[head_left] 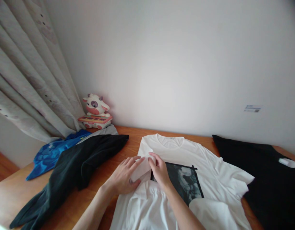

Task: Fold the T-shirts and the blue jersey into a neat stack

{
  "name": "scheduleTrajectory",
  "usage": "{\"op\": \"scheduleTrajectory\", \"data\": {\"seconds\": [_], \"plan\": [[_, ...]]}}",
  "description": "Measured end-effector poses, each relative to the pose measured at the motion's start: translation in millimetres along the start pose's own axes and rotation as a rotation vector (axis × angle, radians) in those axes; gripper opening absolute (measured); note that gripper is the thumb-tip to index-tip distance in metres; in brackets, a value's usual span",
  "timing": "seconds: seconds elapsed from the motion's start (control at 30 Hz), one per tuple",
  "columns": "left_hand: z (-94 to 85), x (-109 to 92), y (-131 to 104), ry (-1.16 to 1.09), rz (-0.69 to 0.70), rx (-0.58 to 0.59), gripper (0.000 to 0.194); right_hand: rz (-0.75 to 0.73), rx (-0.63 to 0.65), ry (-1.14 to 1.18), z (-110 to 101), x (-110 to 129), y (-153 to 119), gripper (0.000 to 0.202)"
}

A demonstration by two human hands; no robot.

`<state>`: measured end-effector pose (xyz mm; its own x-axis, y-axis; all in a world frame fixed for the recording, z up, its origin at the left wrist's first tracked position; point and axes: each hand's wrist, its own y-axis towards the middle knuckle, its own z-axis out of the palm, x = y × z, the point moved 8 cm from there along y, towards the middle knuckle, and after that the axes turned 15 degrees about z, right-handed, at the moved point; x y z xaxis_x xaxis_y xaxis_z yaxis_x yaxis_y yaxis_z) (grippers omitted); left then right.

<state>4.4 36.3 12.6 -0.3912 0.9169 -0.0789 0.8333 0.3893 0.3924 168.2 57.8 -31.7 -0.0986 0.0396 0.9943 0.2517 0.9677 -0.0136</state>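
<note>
A white T-shirt (210, 172) lies spread on the wooden surface, its neckline toward the wall and a dark picture print (186, 180) on its chest. At its left side, my right hand (159, 169) pinches a bit of the white cloth between thumb and fingers. My left hand (125, 175) rests against the folded sleeve area (140, 169), with fingers stretched out and thumb apart. Gathered white cloth (149, 204) bunches below both hands. My right forearm covers part of the print.
Black clothing (73, 159) and a blue garment (49, 153) lie at left. A cow-shaped toy keyboard (96, 111) stands by the curtain (29, 64). At right is a black garment (272, 179) with a small white object (289, 163) on it. The wall (173, 64) bounds the back.
</note>
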Motion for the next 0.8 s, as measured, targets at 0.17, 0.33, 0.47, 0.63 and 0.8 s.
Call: {"op": "scheduleTrajectory", "data": {"seconds": [0.17,0.33,0.47,0.63,0.8], "plan": [[1.6,-1,1,0.017,0.028,0.055,0.086,0.027,0.010,0.104,-7,-10,10,0.052],[-5.6,-6,3,0.042,0.060,0.021,0.066,-0.002,-0.120,0.064,-21,-9,8,0.048],[-10.6,-14,4,0.001,0.131,-0.054,0.035,-0.021,-0.226,0.011,-29,-4,2,0.044],[-7.3,-19,7,-0.106,0.149,-0.115,0.014,-0.042,-0.288,-0.049,-33,-3,0,0.038],[-1.1,-19,8,-0.223,0.145,-0.073,0.026,-0.084,-0.406,-0.046,-44,-2,-2,0.033]]}}
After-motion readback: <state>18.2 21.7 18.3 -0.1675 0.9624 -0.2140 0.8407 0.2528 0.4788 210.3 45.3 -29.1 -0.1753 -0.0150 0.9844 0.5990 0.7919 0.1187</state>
